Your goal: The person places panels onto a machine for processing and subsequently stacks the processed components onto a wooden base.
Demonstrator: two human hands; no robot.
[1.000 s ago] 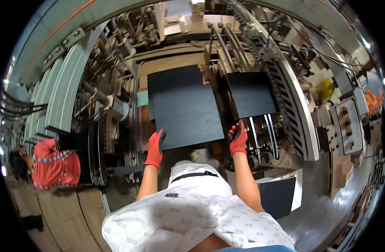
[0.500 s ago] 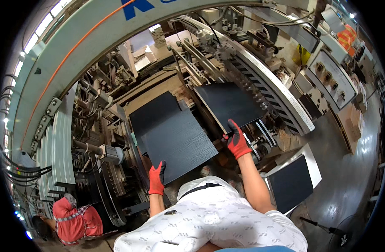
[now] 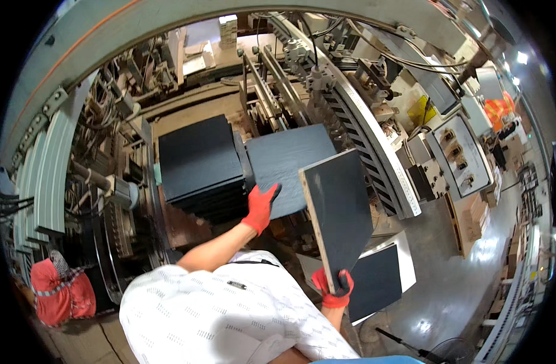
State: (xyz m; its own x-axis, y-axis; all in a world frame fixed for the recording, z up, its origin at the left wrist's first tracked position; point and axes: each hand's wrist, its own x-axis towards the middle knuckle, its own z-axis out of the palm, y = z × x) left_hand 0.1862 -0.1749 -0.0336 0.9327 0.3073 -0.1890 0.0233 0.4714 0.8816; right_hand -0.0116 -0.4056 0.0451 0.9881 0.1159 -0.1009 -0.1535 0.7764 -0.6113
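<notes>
My left hand [image 3: 262, 210], in a red and black glove, is closed on the near edge of a dark board [image 3: 288, 159], thumb on top and fingers hidden. That board lies nearly flat between the machine's side parts. Gripped low in my gloved right hand [image 3: 333, 289] is a second dark board [image 3: 341, 209], tilted up, its pale raw edge facing left. To the left of my left hand sits a stack of dark boards [image 3: 200, 155]. Below the tilted board, another dark board [image 3: 375, 282] rests on a white sheet [image 3: 406, 267], partly covered by it.
A striped guide rail [image 3: 366, 139] curves along the right of the machine. Beyond it stands a control box with knobs [image 3: 460, 155]. Metal beams [image 3: 53, 188] and a person in red clothing [image 3: 62, 291] are at the left. A fan [image 3: 451, 350] stands lower right.
My left hand has carried its board rightward off the stack onto the machine. My right hand has drawn the other board off the machine, toward me and tilted. The view has turned.
</notes>
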